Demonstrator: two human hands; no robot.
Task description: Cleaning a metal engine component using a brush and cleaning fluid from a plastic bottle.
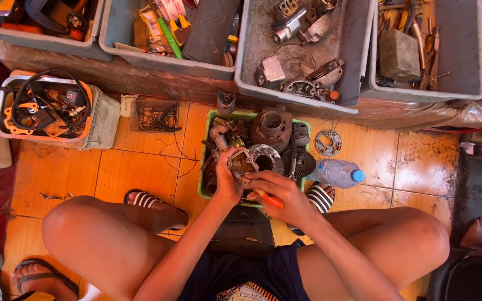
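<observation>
Seated low with bare knees wide. Left hand (227, 184) wrapped around small metal engine part (241, 163) over green tray (203, 167); right hand (280, 192) pinching orange-handled tool (269, 199) against it. Seemingly mid-work: part still whole, more dirty pieces waiting in tray, grey bins (358, 67) beyond.

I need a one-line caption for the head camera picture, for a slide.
Seated on an orange tiled floor, a person's left hand grips a small metal engine part over a green tray while the right hand holds an orange-handled tool.
</observation>
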